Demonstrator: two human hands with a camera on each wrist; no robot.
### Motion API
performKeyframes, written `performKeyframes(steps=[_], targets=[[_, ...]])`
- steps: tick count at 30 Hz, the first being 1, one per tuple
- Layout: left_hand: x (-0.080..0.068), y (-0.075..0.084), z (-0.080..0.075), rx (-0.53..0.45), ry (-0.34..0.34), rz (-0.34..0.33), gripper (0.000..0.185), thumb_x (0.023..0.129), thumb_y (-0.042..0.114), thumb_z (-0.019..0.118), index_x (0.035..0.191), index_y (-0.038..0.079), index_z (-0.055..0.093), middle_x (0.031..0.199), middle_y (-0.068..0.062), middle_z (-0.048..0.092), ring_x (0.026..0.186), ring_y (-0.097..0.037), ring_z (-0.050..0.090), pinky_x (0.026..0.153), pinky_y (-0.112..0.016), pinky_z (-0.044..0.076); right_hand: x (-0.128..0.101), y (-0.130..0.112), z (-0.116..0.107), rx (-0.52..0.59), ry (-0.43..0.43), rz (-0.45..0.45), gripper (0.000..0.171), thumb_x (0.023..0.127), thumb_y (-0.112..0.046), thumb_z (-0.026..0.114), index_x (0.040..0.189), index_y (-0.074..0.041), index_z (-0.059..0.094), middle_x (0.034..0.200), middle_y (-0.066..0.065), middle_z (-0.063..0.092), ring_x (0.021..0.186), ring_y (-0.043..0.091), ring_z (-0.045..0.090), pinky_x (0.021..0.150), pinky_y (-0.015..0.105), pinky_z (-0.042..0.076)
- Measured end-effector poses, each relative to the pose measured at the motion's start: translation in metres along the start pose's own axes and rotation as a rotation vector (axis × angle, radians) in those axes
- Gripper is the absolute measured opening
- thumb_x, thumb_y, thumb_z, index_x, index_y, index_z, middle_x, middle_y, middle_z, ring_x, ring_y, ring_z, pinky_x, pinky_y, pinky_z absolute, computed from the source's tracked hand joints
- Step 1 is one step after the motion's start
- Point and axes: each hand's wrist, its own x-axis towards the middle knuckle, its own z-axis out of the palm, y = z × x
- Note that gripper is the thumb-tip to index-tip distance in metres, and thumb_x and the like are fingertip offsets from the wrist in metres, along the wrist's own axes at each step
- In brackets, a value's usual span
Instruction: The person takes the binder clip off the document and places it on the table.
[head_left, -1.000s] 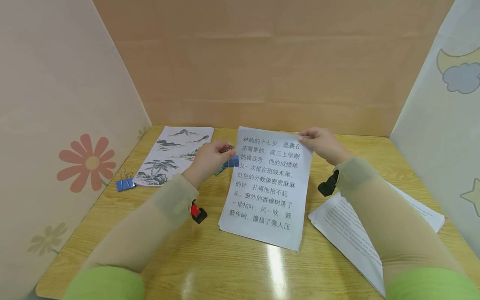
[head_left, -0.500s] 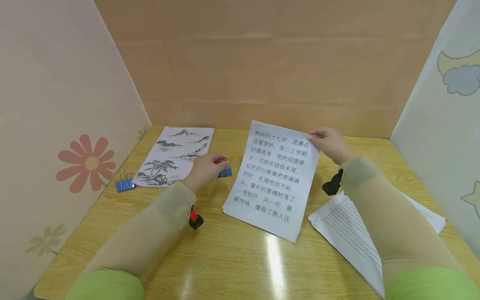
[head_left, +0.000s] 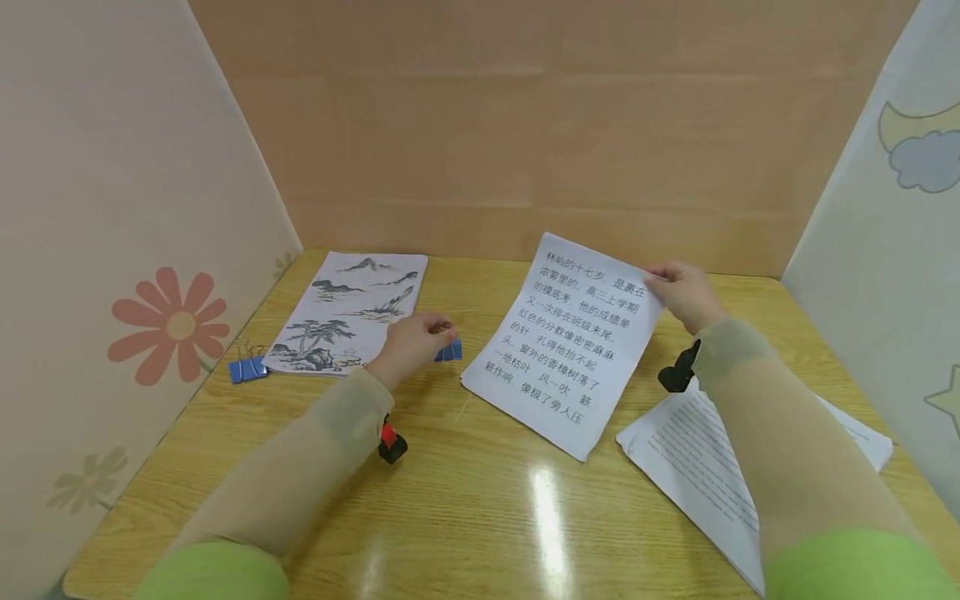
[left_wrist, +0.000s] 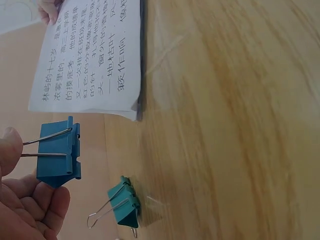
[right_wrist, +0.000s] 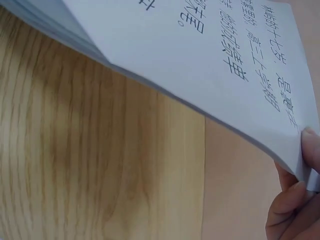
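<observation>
left hand pinches a blue clip by its wires; right hand grips the sheets' top corner. likely clipping step; next, line up the clip's mouth with the paper edge.

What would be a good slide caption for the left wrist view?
Left hand pinches a blue binder clip by its wire handles above a second clip on the wooden table, beside printed sheets.

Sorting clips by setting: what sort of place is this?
Likely a partitioned desk booth: a glossy wooden tabletop, plain cardboard back wall, cartoon-decorated side panels, with printed white sheets and blue binder clips.
</observation>
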Motion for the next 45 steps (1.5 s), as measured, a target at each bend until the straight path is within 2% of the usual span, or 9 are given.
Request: performKeyframes(steps=[3,6,14,18,26,31,38,41,45], targets=[[-0.001,-0.001,0.001,0.01,-0.001,0.009,0.019,0.097,0.033,0.057,0.105,0.019,0.067,0.104,0.001,0.067,0.095,-0.021,0.057,0.099,-0.048,0.029,-0.001,0.009,-0.003,-0.004,0.012,0.024,0.043,0.101,-0.026,0.049,0.132,0.003,0.052,0.123,0.02,0.053,0.101,0.025,0.05,0.084,0.031,0.041],[-0.002,-0.002,0.0,0.019,-0.003,0.009,0.021,0.097,0.033,0.057,0.106,0.018,0.067,0.105,0.001,0.067,0.098,-0.023,0.058,0.105,-0.05,0.02,0.0,0.016,-0.006,-0.01,0.018,0.05,0.044,0.102,-0.027,0.048,0.134,0.003,0.051,0.125,0.02,0.051,0.105,0.026,0.047,0.088,0.034,0.04],[-0.004,-0.008,0.004,0.072,-0.013,0.02,0.022,0.097,0.032,0.058,0.106,0.015,0.069,0.107,0.0,0.068,0.105,-0.025,0.059,0.103,-0.052,0.019,0.002,0.034,-0.01,-0.037,0.006,0.115,0.045,0.103,-0.028,0.045,0.135,0.004,0.048,0.125,0.022,0.05,0.108,0.03,0.045,0.092,0.04,0.038],[-0.006,-0.011,0.008,0.104,-0.034,0.029,0.023,0.097,0.033,0.057,0.107,0.016,0.07,0.108,0.001,0.067,0.108,-0.024,0.058,0.1,-0.052,0.021,0.003,0.044,-0.01,-0.039,0.013,0.151,0.047,0.103,-0.029,0.044,0.137,0.003,0.047,0.128,0.021,0.049,0.11,0.031,0.044,0.094,0.043,0.038],[-0.008,-0.012,0.013,0.133,-0.057,0.024,0.029,0.096,0.035,0.057,0.114,0.015,0.069,0.107,0.0,0.067,0.108,-0.025,0.058,0.099,-0.05,0.024,0.006,0.058,-0.005,-0.099,0.067,0.176,0.044,0.101,-0.031,0.046,0.132,0.001,0.052,0.125,0.02,0.052,0.108,0.032,0.045,0.086,0.04,0.039],[-0.008,-0.011,0.017,0.137,-0.075,0.028,0.033,0.096,0.034,0.057,0.119,0.013,0.067,0.109,-0.001,0.068,0.107,-0.025,0.058,0.098,-0.051,0.024,0.006,0.064,-0.004,-0.1,0.096,0.202,0.047,0.102,-0.033,0.044,0.135,0.0,0.05,0.132,0.022,0.049,0.115,0.035,0.042,0.093,0.045,0.038],[-0.006,-0.011,0.024,0.152,-0.087,0.017,0.034,0.096,0.036,0.057,0.12,0.013,0.066,0.108,0.0,0.067,0.108,-0.024,0.058,0.103,-0.051,0.025,0.008,0.074,-0.004,-0.107,0.078,0.249,0.048,0.102,-0.033,0.045,0.138,-0.002,0.048,0.135,0.022,0.047,0.117,0.036,0.041,0.098,0.049,0.037],[-0.006,-0.009,0.027,0.149,-0.096,0.014,0.035,0.096,0.037,0.057,0.12,0.013,0.066,0.107,0.0,0.067,0.106,-0.022,0.058,0.101,-0.047,0.031,0.009,0.076,-0.003,-0.123,0.079,0.248,0.046,0.102,-0.03,0.044,0.138,-0.001,0.049,0.135,0.023,0.048,0.117,0.037,0.041,0.097,0.05,0.037],[-0.007,-0.007,0.029,0.149,-0.106,0.009,0.035,0.095,0.039,0.058,0.118,0.014,0.067,0.106,0.002,0.066,0.1,-0.019,0.059,0.09,-0.039,0.044,0.009,0.074,-0.004,-0.135,0.066,0.265,0.045,0.102,-0.024,0.041,0.14,0.0,0.046,0.138,0.025,0.045,0.12,0.04,0.04,0.1,0.052,0.035]])
